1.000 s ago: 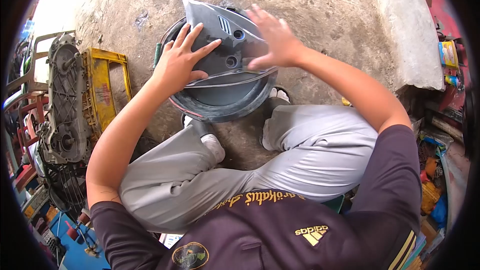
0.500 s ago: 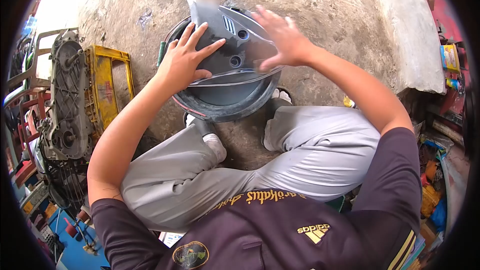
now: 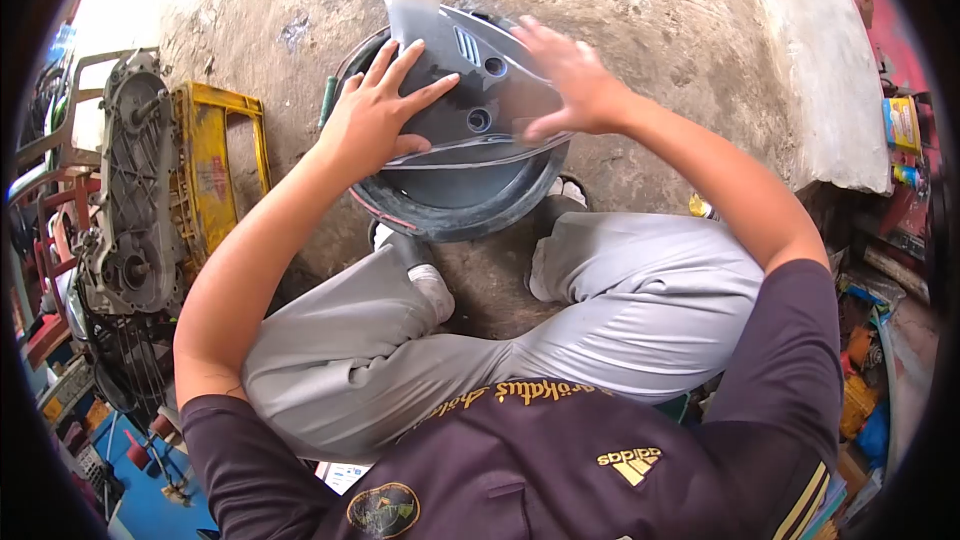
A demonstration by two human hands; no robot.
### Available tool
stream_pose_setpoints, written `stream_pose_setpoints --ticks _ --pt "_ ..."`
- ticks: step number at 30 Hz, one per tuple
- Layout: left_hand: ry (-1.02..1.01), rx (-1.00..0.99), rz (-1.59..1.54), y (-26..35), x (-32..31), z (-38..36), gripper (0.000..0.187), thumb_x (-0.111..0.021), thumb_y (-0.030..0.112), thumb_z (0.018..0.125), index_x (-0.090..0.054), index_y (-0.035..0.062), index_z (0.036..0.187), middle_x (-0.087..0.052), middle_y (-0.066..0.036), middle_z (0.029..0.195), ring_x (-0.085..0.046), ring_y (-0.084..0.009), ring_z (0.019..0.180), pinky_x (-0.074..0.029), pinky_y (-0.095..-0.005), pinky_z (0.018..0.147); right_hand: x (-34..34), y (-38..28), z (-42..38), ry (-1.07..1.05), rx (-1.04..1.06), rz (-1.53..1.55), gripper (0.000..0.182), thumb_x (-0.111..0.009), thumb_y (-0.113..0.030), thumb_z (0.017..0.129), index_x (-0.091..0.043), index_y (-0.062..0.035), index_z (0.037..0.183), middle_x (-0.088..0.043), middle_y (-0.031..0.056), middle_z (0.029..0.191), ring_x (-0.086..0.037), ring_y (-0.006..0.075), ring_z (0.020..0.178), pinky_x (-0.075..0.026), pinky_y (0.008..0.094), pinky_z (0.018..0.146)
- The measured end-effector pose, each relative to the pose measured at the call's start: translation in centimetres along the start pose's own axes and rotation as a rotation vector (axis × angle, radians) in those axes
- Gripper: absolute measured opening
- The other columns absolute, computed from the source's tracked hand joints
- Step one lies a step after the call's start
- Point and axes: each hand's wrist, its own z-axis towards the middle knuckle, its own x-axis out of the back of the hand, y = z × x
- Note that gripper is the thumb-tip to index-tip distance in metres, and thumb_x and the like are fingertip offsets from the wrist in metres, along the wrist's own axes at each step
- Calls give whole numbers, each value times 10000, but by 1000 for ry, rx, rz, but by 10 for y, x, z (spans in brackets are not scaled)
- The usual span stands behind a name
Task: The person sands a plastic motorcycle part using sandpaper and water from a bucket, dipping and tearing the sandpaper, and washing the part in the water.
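Note:
A dark grey plastic motorcycle body panel (image 3: 472,90), with vent slots and two round holes, lies across the top of a round black basin (image 3: 455,226). Its surface looks wet in patches. My left hand (image 3: 375,120) rests flat on the panel's left part, fingers spread and thumb near the lower edge. Over the panel's right end is my right hand (image 3: 580,90), fingers apart and a little blurred by motion. Below the panel, the grey inside of the basin shows.
To the left stand a metal engine casing (image 3: 138,180) and a yellow plastic crate (image 3: 222,165). A pale concrete ledge (image 3: 800,60) runs along the right. My feet are on the floor just below the basin, and cluttered parts line both sides.
The panel and both hands have shifted slightly to the right in view. My left hand stays spread on the panel; my right hand keeps its place over the right end.

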Motion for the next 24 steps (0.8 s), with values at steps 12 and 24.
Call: stream_pose_setpoints --ticks 12,24 --pt "2 -16 14 -2 -3 -2 971 -891 370 778 -419 438 1624 -257 -133 1741 -267 -413 1596 -410 -580 1175 -32 -16 42 178 -289 300 1386 -821 -793 691 -132 -174 1721 -204 217 1752 -183 433 1618 -225 710 1232" --pt "37 1 13 -5 -11 0 962 -886 401 777 -420 465 1616 -268 -132 1737 -282 -432 1586 -412 -603 1167 -23 -42 21 61 -120 28 1315 -809 -775 719 -201 -152 1706 -221 188 1754 -192 427 1616 -257 686 1234"
